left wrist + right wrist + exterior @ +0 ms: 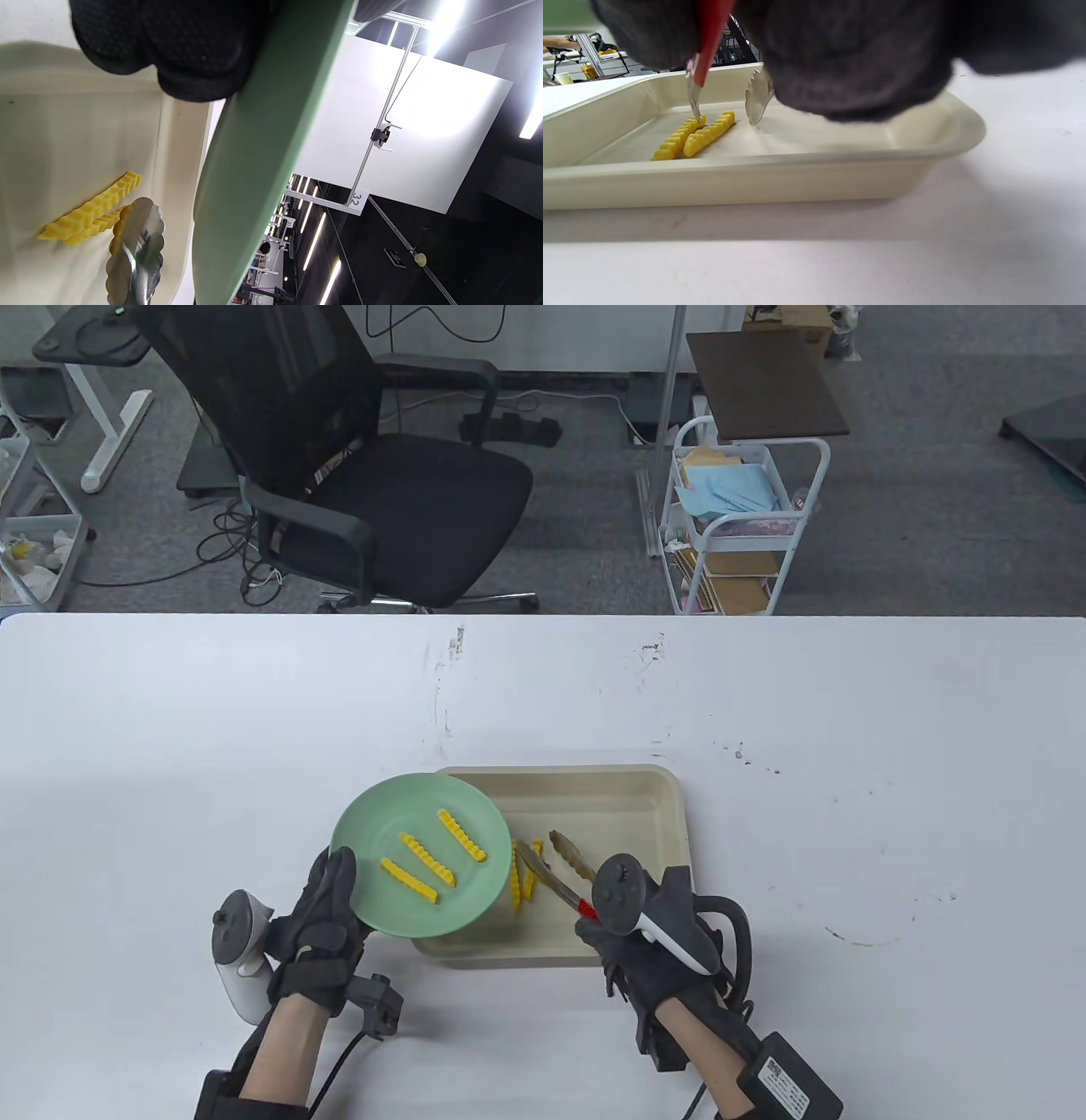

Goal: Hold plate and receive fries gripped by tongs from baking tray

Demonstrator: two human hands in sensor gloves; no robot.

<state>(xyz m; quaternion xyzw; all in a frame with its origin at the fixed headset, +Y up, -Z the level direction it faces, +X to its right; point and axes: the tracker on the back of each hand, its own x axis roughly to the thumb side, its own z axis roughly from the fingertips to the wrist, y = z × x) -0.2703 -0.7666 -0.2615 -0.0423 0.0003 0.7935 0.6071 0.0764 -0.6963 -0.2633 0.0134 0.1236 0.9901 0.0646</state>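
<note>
My left hand (327, 912) grips the near-left rim of a green plate (373, 823) and holds it above the left end of a cream baking tray (653, 797). Three yellow crinkle fries (428, 857) lie on the plate. My right hand (645, 942) holds metal tongs (556, 869) with red handles. The tong tips are spread open over two fries (528, 878) lying in the tray. In the right wrist view one tip (693, 99) touches a fry (678, 137); the other tip (757, 99) is apart. In the left wrist view the plate (258, 148) shows edge-on above the fries (91, 212).
The tray sits on a white table (848, 780), close to its near side. Beyond the far table edge stand a black office chair (356, 466) and a white wire cart (738, 526).
</note>
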